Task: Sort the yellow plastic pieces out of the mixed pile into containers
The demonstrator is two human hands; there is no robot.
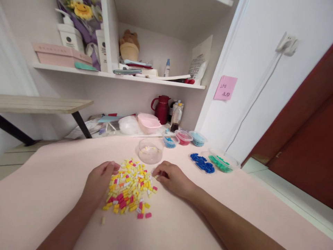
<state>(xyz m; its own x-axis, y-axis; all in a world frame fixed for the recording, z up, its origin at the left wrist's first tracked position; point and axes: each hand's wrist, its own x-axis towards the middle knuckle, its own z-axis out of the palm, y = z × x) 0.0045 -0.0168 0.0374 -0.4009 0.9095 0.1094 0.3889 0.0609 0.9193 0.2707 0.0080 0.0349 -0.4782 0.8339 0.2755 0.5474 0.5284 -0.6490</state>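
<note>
A loose pile of small toy building bricks [134, 184], mostly yellow and cream with some pink, white and orange ones, lies between my hands. My left hand [100, 177] rests along the pile's left edge, its fingers loosely bent and nothing visible held in them. At the right edge, my right hand [173, 176] has thumb and fingertips pinched on a small pale-yellow brick [156, 176], partly hidden by the fingers. Just beyond the pile stands a round clear container [150, 160] with a few pale bricks inside. One cream brick [103, 220] lies apart at the near left.
Dark blue bricks in a clear tray [202, 163] and green bricks in a clear tub [222, 163] are at right. Behind are lidded tubs of blue [170, 141], red [183, 138] and light-blue pieces [197, 139]. A pink box [148, 123] and red jug [161, 110] stand farther back.
</note>
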